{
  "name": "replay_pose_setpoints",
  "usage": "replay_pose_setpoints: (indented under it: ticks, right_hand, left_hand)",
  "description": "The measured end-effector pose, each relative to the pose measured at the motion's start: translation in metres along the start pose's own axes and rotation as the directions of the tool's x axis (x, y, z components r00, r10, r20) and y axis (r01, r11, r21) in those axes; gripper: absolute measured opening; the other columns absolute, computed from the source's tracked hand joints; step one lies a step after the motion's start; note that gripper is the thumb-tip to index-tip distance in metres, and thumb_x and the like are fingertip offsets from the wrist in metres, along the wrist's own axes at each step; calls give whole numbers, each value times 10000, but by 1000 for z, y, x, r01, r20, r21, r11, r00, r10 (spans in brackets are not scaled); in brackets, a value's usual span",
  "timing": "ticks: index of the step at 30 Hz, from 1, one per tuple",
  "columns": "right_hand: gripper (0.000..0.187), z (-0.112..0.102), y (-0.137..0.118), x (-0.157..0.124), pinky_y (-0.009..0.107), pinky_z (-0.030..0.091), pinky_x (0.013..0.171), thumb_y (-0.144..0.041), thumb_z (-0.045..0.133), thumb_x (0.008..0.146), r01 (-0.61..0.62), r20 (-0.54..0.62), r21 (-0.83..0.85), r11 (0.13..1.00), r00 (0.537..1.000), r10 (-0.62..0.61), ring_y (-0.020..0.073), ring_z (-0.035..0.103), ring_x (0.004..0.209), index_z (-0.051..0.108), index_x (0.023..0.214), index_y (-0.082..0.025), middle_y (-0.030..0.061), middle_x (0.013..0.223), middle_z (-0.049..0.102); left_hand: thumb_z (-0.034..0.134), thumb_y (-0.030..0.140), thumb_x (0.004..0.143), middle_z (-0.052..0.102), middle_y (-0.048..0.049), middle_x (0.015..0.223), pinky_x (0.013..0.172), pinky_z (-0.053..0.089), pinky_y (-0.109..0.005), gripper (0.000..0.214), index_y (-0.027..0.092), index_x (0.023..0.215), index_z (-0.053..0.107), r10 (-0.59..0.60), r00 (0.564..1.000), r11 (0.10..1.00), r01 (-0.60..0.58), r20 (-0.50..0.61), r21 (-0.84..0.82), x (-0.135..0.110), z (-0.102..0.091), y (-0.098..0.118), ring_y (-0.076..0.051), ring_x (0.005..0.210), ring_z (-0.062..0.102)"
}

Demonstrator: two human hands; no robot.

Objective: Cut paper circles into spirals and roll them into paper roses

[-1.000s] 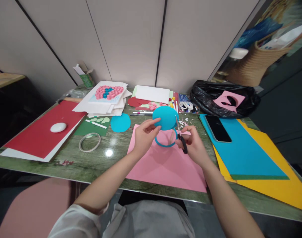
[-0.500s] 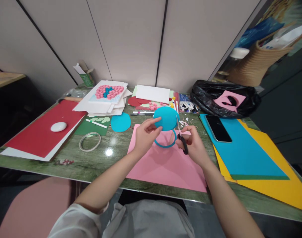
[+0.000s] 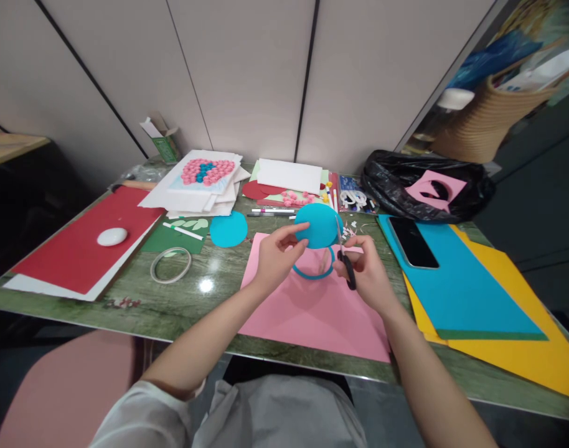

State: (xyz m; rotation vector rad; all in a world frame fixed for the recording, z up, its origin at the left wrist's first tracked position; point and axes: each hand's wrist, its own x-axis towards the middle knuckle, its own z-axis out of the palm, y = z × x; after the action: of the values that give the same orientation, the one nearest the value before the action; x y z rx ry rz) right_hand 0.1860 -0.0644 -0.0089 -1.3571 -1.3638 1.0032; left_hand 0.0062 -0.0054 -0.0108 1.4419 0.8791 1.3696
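My left hand (image 3: 277, 258) pinches a blue paper disc (image 3: 316, 225) by its lower left edge and holds it above the table. A thin blue paper strip (image 3: 312, 272) curls down from the disc in a loop. My right hand (image 3: 366, 274) grips black-handled scissors (image 3: 344, 261), whose blades point up into the disc's right edge. Both hands hover over a pink paper sheet (image 3: 312, 311) that lies on the green marble table (image 3: 172, 305).
A second blue disc (image 3: 228, 229), a tape ring (image 3: 170, 265), green paper, and a red sheet (image 3: 79, 246) with a white oval lie at left. Blue and yellow sheets (image 3: 457, 286) with a phone (image 3: 411, 241) lie at right. A black bag (image 3: 419, 186), pens and paper stacks sit behind.
The disc has turned a little in my left hand, and the scissors have moved slightly along its right edge. The view has shifted a bit.
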Motion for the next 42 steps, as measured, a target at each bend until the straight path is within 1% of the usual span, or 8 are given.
replay_pose_setpoints:
  ticks: [5, 12, 15, 19, 22, 31, 36, 42]
  right_hand:
    - [380, 1, 0, 0, 223, 281, 481, -302, 672, 737, 5, 12, 14, 1000, 1000, -5, 109, 414, 506, 347, 933, -285, -94, 573, 486]
    - [397, 1, 0, 0, 232, 294, 489, -240, 683, 708, -2, 7, 35, 999, 1000, 2, 105, 432, 514, 353, 923, -287, -83, 643, 534]
    - [401, 1, 1, 0, 234, 296, 489, -225, 682, 701, -1, 13, 41, 999, 1000, 1, 108, 432, 510, 353, 921, -289, -89, 623, 526]
    - [401, 0, 1, 0, 236, 302, 495, -217, 681, 700, -8, 20, 46, 999, 1000, 8, 110, 438, 510, 354, 921, -288, -92, 606, 523]
    - [403, 0, 2, 1, 235, 301, 497, -219, 682, 701, -5, 23, 39, 999, 1000, 4, 114, 448, 511, 353, 924, -290, -96, 588, 525]
    - [395, 1, 3, 0, 224, 303, 499, -226, 679, 703, -7, 26, 46, 999, 1000, 5, 106, 439, 494, 352, 917, -285, -109, 551, 510]
    - [397, 2, 2, 0, 221, 289, 485, -231, 673, 705, -28, 18, 36, 999, 999, 28, 111, 435, 492, 346, 925, -285, -107, 538, 504]
    - [381, 1, 3, 1, 224, 307, 497, -282, 665, 723, -23, -7, -12, 1000, 1000, 22, 103, 427, 502, 344, 928, -278, -87, 609, 535]
  left_hand:
    - [678, 207, 719, 722, -59, 961, 728, 533, -263, 226, 197, 942, 713, -13, 1000, 1000, 13, -27, -18, -1, 0, 1, -158, 813, 658]
    - [651, 197, 745, 722, -57, 931, 732, 541, -265, 145, 190, 870, 724, 0, 999, 1000, 0, -36, -8, -1, -1, 4, -167, 844, 667]
    - [646, 208, 752, 715, -62, 965, 770, 539, -280, 166, 192, 898, 723, 7, 999, 1000, -7, -36, -10, -1, -1, 3, -172, 879, 661]
    - [661, 225, 742, 702, -65, 1015, 807, 537, -303, 229, 201, 965, 711, -14, 999, 999, 12, -45, -33, -1, 0, 2, -181, 907, 654]
    - [676, 224, 730, 694, -63, 1007, 779, 540, -297, 269, 209, 997, 703, -24, 998, 999, 21, -54, -41, -1, 0, 2, -166, 861, 647]
    - [700, 207, 702, 675, -44, 928, 642, 520, -250, 336, 224, 1038, 687, 5, 997, 1000, -5, -71, -1, 0, -1, 1, -102, 669, 583]
    - [694, 200, 702, 662, -53, 952, 626, 503, -242, 332, 224, 1033, 687, 8, 999, 1000, -9, -53, -10, 1, -1, 2, -97, 662, 571]
    - [683, 187, 703, 660, -59, 948, 618, 484, -237, 332, 211, 1034, 686, 1, 1000, 1000, -1, -13, 15, 0, 0, 1, -102, 672, 562]
